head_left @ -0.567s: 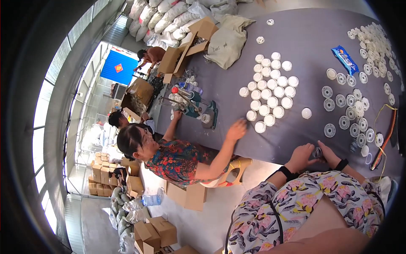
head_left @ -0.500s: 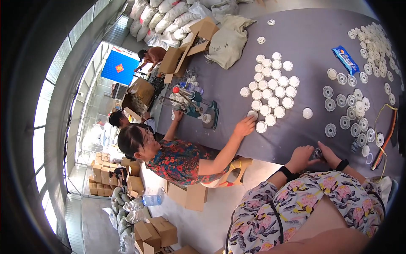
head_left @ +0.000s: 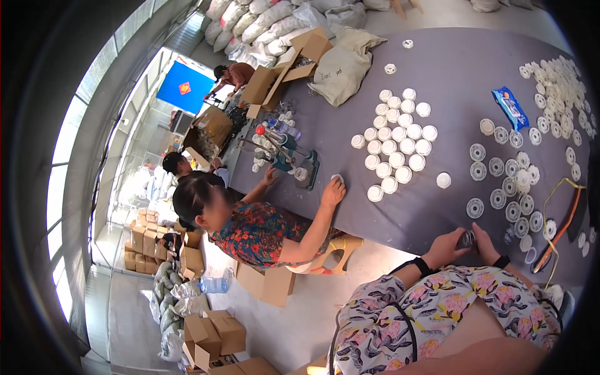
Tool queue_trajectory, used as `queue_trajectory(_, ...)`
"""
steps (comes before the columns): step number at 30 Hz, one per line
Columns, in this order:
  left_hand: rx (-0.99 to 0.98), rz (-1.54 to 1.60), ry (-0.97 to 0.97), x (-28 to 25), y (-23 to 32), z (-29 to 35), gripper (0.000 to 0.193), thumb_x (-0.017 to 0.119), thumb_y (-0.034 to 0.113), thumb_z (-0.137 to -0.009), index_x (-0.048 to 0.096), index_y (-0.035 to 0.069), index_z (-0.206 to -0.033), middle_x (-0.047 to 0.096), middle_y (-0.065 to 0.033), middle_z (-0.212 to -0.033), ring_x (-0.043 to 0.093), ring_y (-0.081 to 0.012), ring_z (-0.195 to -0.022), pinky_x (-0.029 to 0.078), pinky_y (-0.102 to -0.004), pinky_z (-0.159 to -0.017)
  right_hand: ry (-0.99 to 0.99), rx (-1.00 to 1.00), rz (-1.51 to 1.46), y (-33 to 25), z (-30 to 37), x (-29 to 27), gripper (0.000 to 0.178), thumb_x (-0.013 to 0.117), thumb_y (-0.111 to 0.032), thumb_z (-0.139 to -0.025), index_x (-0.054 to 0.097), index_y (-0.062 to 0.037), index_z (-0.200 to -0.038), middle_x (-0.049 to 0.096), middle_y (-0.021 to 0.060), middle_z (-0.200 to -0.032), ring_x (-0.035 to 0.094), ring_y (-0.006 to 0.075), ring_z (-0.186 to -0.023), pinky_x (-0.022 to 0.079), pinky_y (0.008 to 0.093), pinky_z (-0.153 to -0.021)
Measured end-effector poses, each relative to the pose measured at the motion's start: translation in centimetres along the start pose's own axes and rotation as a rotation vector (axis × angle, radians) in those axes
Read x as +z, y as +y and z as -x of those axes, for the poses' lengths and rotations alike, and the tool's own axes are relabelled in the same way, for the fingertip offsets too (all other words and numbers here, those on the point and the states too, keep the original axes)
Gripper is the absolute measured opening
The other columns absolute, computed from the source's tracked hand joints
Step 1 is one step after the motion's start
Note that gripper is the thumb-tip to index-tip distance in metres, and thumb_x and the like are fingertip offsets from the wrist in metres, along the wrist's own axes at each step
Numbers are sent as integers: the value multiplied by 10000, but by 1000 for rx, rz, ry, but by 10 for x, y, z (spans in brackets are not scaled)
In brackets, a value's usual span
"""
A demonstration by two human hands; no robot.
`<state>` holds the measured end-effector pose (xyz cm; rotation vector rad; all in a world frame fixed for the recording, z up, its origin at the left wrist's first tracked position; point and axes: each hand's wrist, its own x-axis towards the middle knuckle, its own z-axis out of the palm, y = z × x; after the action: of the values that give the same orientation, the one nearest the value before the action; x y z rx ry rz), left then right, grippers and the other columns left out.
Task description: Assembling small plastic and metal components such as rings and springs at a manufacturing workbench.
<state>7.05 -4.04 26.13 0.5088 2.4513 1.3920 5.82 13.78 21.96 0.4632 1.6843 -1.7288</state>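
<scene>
At four o'clock, our left hand point(head_left: 442, 250) and right hand point(head_left: 487, 247) pinch a dark part point(head_left: 466, 239) between fingers; probably light, stiff, best gripped by its sides.

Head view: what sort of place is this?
Probably a small assembly workshop: a lever press on a grey-covered table, many white round parts laid out, and cardboard boxes and sacks piled around.

co-worker's hand point(head_left: 334, 192) off cluster point(head_left: 398, 134), holding white cap point(head_left: 337, 178)
</scene>
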Motion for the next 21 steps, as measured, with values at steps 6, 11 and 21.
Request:
queue_trajectory(6, 48, -352, -16, 32, 25, -18, 442, 703, 316, -697, 496, 37, -970, 542, -141, -865, 583, -323, -774, 466, -408, -644, -30, 109, -134, 14, 4, -39, 399, 432, -483, -896, 551, -139, -732, 486, -24, -547, 435, 94, -377, 264, 226, -332)
queue_trajectory(11, 75, -476, -8, 52, 48, -28, 411, 672, 377, -711, 517, 31, -870, 549, -134, -843, 577, -327, -740, 459, -408, -624, -165, 241, -218, 16, -2, -72, 383, 443, -482, -884, 487, -157, -686, 424, -46, -512, 374, 90, -349, 240, 227, -328)
queue_trajectory(21, -885, 966, 4, 59, 73, -41, 527, 436, 546, -881, 534, 68, -681, 488, -31, -524, 492, -127, -435, 392, -255, -401, -151, -213, -223, 1, -11, -73, 229, 477, -344, -914, 511, -152, -795, 487, -39, -693, 458, 62, -576, 364, 240, -528)
